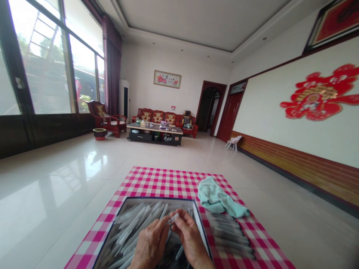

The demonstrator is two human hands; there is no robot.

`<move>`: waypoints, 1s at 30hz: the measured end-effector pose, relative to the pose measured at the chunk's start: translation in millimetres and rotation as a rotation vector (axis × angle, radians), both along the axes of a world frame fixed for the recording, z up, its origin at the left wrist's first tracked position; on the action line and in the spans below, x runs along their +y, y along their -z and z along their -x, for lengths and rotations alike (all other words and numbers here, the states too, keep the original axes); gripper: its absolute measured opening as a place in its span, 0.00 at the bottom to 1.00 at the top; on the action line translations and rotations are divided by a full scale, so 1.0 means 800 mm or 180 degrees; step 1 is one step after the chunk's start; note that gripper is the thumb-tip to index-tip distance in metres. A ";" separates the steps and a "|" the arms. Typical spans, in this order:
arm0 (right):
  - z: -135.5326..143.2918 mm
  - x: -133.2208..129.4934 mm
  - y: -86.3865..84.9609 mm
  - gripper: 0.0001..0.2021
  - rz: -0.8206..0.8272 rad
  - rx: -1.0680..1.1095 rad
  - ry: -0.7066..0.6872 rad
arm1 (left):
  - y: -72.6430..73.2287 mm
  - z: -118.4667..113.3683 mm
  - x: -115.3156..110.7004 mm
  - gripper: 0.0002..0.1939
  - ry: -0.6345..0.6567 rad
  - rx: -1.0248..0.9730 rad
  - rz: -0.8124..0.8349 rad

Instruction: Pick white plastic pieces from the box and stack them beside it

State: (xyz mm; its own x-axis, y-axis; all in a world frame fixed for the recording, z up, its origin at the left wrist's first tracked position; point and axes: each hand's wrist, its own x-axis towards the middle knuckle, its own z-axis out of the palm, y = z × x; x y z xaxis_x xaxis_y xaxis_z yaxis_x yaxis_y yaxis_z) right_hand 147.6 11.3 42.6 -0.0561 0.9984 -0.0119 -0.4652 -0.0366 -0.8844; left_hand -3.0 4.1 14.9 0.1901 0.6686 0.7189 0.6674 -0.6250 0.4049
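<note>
Both hands meet over an open box [200,220] with a dark blue rim, full of pale, translucent pen-like sticks [134,220]. My left hand [151,239] has its fingers closed at one end of a small whitish, clear piece [174,218]. On the other side, my right hand [188,233] pinches the same piece between thumb and fingers. Its exact form is blurred. Right of the box lies a row of dark-and-clear pens [230,235], also blurred, just below a crumpled mint-green cloth [217,198].
A pink-and-white checked cloth [165,183] covers the table under the box. Farther off stand a low coffee table [154,129], a red wooden sofa [158,116], an armchair [106,119], a pot [100,134] and a small pink stool [233,142].
</note>
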 end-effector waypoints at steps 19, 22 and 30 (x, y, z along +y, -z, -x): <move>-0.001 -0.001 0.001 0.16 -0.0267 -0.0582 -0.0023 | -0.009 -0.001 -0.005 0.14 0.0093 0.0000 0.0104; -0.001 -0.002 -0.001 0.16 -0.0304 -0.0649 -0.0002 | -0.010 -0.001 -0.005 0.13 0.0106 -0.0041 0.0148; -0.003 -0.002 -0.002 0.14 -0.0453 -0.0773 -0.0010 | -0.013 -0.001 -0.005 0.13 0.0111 -0.0071 0.0073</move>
State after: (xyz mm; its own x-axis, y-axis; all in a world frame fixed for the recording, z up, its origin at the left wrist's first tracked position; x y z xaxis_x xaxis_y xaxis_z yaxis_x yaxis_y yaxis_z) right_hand 149.9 9.5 44.3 -0.0719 0.9908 0.1149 -0.2391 0.0947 -0.9664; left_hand -2.3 -0.1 25.2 0.1976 0.6783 0.7077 0.6361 -0.6381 0.4339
